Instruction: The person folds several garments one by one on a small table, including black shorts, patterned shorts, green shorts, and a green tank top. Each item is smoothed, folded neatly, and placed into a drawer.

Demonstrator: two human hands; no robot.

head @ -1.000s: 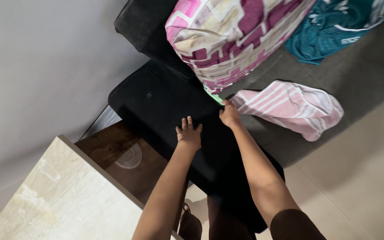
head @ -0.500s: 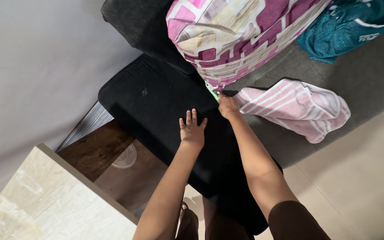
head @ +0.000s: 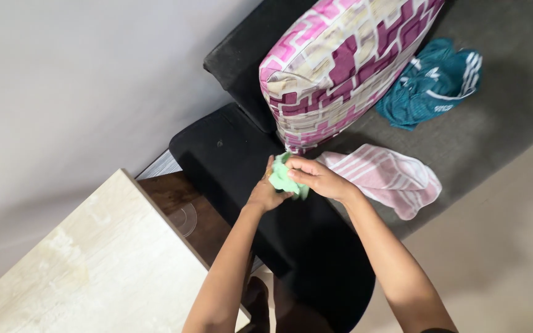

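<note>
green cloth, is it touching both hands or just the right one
Touching both. In the head view the green cloth is bunched between the left hand and the right hand, with fingers of each closed around it.

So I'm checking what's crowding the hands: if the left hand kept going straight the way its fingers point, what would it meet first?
Likely the patterned pillow. The left hand holds the green cloth with the right hand, fingers pointing up-frame toward the pillow's lower corner, just beyond the cloth. Depth is hard to judge.

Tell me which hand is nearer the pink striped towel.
Right. The right hand sits just beside the pink striped towel; the left hand is farther off, beyond the green cloth both hold.
</note>
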